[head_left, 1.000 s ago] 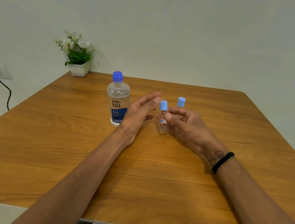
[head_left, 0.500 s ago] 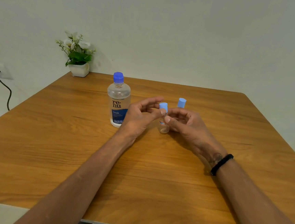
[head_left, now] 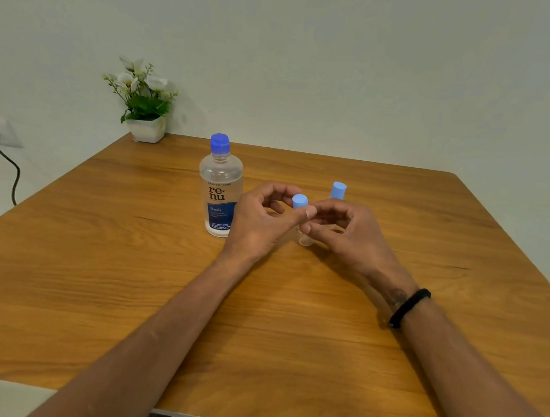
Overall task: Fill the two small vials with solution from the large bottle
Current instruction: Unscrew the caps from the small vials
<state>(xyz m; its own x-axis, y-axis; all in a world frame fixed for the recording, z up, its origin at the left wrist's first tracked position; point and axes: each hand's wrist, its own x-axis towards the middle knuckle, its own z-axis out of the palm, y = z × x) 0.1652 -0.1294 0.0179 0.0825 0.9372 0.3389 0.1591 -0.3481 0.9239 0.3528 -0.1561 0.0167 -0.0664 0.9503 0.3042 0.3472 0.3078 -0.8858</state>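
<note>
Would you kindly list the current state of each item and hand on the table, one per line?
Large bottle: upright, blue cap on, untouched.
Near vial: upright on the table, light-blue cap on.
Far vial: upright, capped, mostly hidden behind the right hand.
Left hand: fingers pinching the near vial's cap.
Right hand: gripping the near vial's body.
Potted plant: upright at the far corner.

Both forearms bare, no sleeves in view. Right hand [head_left: 351, 235]: thin black band [head_left: 409, 307] round wrist, small dark tattoo [head_left: 397, 297] beside it. Left hand [head_left: 259, 223]: nothing worn
</note>
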